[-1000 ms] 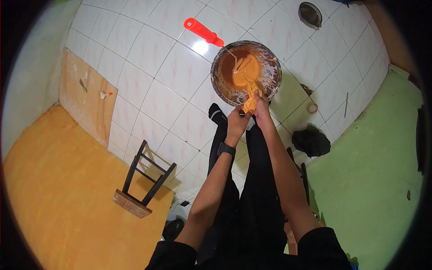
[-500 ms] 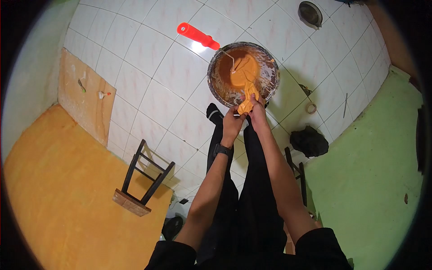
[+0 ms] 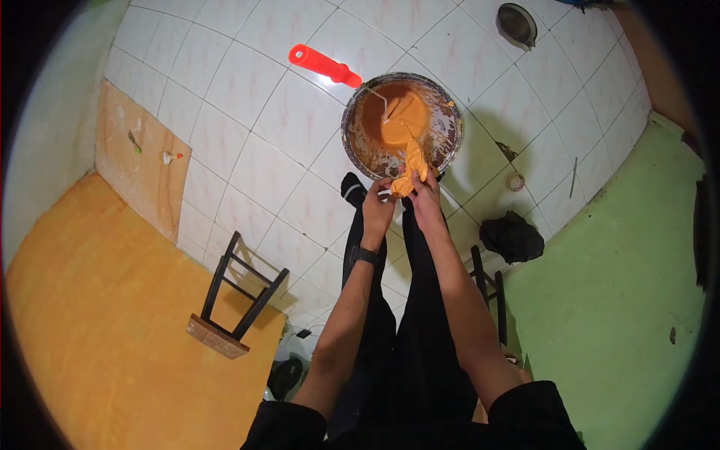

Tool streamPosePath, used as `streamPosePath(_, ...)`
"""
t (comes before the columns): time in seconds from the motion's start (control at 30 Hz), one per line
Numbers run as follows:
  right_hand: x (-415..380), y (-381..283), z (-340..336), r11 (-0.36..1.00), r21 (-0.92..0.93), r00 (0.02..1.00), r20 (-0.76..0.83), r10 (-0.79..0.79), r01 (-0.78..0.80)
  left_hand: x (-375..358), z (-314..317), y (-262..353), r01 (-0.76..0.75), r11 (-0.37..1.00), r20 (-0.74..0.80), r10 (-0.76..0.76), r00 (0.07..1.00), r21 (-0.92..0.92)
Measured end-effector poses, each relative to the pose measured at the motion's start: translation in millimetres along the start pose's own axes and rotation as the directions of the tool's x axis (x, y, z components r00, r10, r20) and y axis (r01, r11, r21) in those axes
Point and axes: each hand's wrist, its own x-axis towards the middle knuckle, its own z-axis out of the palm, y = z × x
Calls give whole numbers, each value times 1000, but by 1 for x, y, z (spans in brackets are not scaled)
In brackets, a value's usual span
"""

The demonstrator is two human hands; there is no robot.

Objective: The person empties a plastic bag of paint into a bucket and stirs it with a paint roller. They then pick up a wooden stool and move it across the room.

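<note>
A crumpled orange cloth-like piece [image 3: 414,161] is held between my two hands over the near rim of a paint-smeared bucket [image 3: 448,142]. My right hand [image 3: 426,193] grips its right side. My left hand [image 3: 379,201] pinches at its lower left end, close to the right fingers. Orange paint [image 3: 405,124] lies inside the bucket. A roller with a red handle [image 3: 324,64] leans over the bucket's upper left rim, its metal rod reaching into the paint.
A dark stool [image 3: 238,300] lies at the lower left; another [image 3: 491,292] is partly hidden by my right arm. A black bag [image 3: 512,237], tape roll [image 3: 516,181] and pan [image 3: 516,25] are on the right. A board [image 3: 142,157] lies at left.
My left hand has shifted slightly left, its fingers a little farther from my right hand. The whole view has moved slightly.
</note>
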Motion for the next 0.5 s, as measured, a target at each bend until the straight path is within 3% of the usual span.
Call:
streamPosePath(0.13, 4, 13, -14, 995, -66, 997, 9, -79, 79, 4, -2, 22, -26, 999, -114, 30, 993, 36)
streamPosePath(0.4, -1, 13, -16, 953, -271, 983, -79, -164, 137, 25, 7, 56, -16, 997, 181, 30, 983, -77)
streamPosePath(0.5, -2, 9, -18, 930, -332, 980, -65, -189, 157, 27, 9, 59, 0, 996, 203, 19, 979, -92)
